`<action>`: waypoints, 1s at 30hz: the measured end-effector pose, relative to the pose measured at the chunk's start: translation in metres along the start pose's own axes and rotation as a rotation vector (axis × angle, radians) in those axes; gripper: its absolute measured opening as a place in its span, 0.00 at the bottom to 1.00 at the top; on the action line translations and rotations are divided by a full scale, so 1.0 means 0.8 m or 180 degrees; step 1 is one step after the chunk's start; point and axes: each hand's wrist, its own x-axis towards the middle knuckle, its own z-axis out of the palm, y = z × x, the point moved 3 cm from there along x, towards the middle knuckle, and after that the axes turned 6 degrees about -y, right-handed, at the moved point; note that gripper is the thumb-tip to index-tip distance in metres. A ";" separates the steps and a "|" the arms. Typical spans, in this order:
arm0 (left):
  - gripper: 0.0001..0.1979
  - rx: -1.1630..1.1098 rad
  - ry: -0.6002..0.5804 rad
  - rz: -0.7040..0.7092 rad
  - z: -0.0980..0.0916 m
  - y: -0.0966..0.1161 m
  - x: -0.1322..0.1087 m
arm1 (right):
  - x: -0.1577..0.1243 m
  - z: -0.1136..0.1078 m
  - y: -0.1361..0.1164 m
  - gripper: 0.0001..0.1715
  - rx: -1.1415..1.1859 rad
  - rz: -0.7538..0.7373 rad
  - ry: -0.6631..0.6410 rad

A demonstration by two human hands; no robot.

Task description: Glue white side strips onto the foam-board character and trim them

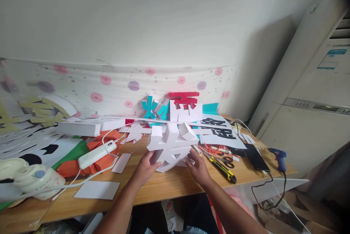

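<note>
A large white three-dimensional paper character (171,145) stands tilted on the wooden table (169,184), near its front edge. My left hand (145,168) grips its lower left side. My right hand (197,167) holds its lower right side, fingers against the white card. Behind it stand a teal cut-out character (153,109) and a red and white one (183,105).
A yellow utility knife (222,169) and scissors (227,160) lie right of my right hand. A black phone (256,157) and blue glue gun (278,157) sit at the right end. Left are white paper sheets (97,189), a white power strip (97,153) and orange paper (90,166). An air conditioner (308,92) stands at right.
</note>
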 end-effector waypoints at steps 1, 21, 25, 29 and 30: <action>0.35 -0.0021 -0.0014 -0.0045 0.000 -0.002 -0.001 | 0.001 -0.001 0.002 0.38 -0.0015 -0.0008 0.0025; 0.41 -0.0649 -0.0100 -0.0421 -0.018 -0.053 -0.027 | 0.043 -0.007 -0.032 0.39 0.1376 0.0647 -0.0649; 0.42 -0.0755 -0.0073 -0.0380 -0.017 -0.053 -0.028 | 0.042 -0.008 -0.042 0.36 0.1323 0.0606 -0.0629; 0.41 -0.0860 -0.0090 -0.0336 -0.018 -0.049 -0.030 | 0.040 -0.009 -0.050 0.36 0.1376 0.0582 -0.0620; 0.40 -0.0873 -0.0114 -0.0330 -0.018 -0.047 -0.031 | 0.039 -0.010 -0.051 0.37 0.1407 0.0584 -0.0608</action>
